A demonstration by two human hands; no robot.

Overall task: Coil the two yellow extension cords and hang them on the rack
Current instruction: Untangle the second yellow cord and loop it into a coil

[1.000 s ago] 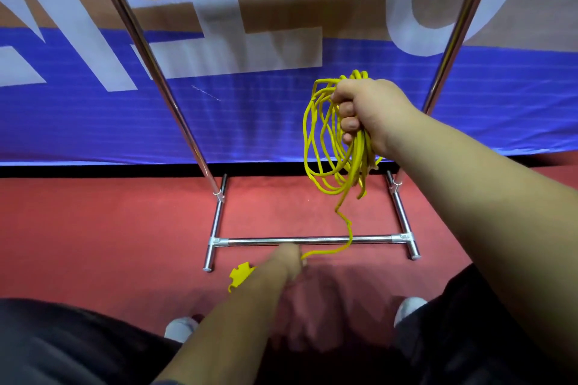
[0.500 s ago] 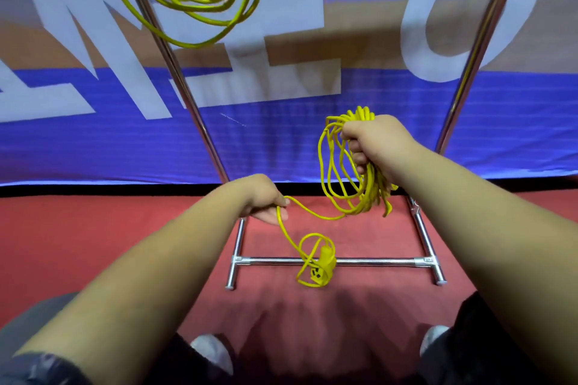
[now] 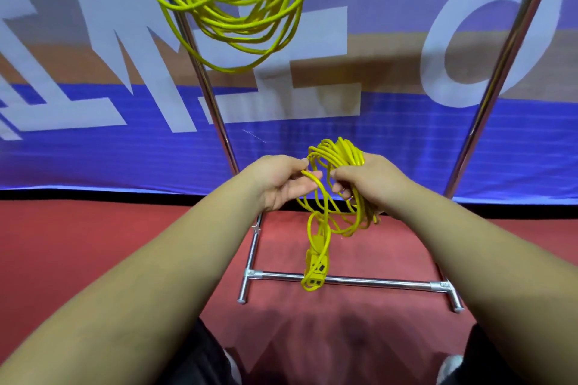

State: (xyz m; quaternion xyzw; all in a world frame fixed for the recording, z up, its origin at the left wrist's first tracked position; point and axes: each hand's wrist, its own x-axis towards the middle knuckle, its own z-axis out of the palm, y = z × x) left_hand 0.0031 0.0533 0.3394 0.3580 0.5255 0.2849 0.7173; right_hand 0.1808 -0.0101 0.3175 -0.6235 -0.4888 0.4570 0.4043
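One coiled yellow extension cord [image 3: 231, 9] hangs high on the chrome rack [image 3: 212, 109], its loops dangling at top centre. My right hand [image 3: 366, 178] grips the second yellow cord's coil [image 3: 341, 153] in front of the rack. My left hand [image 3: 281, 181] pinches a strand of that cord just left of the coil. The cord's tail loops down from my hands and its yellow socket end [image 3: 316, 269] dangles over the rack's lower crossbar [image 3: 375, 283].
The rack's two slanted chrome uprights rise on either side, the right one [image 3: 488, 97] near the frame edge. A blue and white banner [image 3: 93, 134] stands behind the rack. Red floor [image 3: 93, 244] lies below, with my shoes at the bottom edge.
My left hand rose from the floor, lifting the cord's tail and socket end, and came up beside my right hand. The view tilted up, showing more of the hung coil.
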